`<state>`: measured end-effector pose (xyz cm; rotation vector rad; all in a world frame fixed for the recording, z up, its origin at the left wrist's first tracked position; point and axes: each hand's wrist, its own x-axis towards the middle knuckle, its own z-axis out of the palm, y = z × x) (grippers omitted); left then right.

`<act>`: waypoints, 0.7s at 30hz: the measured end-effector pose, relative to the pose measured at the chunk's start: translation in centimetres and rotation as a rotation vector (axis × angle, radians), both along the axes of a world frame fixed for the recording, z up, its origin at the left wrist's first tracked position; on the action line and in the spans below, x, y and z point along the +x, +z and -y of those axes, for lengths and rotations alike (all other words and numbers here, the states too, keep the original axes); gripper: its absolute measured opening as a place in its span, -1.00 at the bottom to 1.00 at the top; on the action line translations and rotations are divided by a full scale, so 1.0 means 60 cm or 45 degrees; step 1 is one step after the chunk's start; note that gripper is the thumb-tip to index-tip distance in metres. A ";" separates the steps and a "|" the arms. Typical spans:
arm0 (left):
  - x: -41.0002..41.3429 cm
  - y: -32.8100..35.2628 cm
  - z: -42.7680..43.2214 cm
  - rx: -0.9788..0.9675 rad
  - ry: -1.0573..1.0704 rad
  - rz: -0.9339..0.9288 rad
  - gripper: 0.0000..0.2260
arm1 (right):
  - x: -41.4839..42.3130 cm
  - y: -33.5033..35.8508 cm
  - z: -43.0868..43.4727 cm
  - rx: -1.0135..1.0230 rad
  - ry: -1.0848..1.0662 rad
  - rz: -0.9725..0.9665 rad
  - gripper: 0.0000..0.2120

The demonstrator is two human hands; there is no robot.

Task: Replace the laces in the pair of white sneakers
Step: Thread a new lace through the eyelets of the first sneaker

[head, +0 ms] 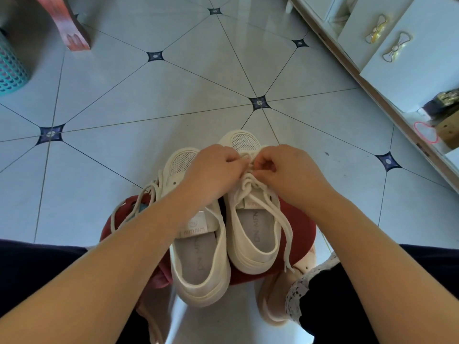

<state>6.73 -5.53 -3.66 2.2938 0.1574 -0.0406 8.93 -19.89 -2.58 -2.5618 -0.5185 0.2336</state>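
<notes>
Two white mesh sneakers (198, 264) stand side by side on a round red stool (298, 219), at 6 o'clock in the view. The left hand (213, 170) and the right hand (285, 170) pinch, with curled fingers, the flat white lace (248, 184) of the sneaker at 3 o'clock.

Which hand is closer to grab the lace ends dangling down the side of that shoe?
Probably the right hand: the lace ends hang along the right side of the right sneaker, just under that wrist. The left hand would have to cross over.
</notes>
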 end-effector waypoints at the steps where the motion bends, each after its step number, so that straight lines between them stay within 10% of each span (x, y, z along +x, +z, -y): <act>1: -0.001 0.001 -0.002 -0.044 0.024 -0.001 -0.72 | -0.002 -0.005 0.001 0.057 -0.053 -0.031 -0.88; 7: -0.016 0.010 -0.023 -0.534 0.252 -0.193 -0.83 | -0.009 -0.017 0.021 0.845 -0.559 -0.645 -0.81; 11: -0.017 0.019 -0.035 -0.913 0.302 -0.276 -0.79 | -0.010 -0.014 0.029 0.887 -0.573 -0.672 -0.83; 21: -0.009 0.011 0.005 0.059 0.007 0.000 -0.72 | -0.013 -0.003 0.007 0.193 -0.152 -0.017 -0.91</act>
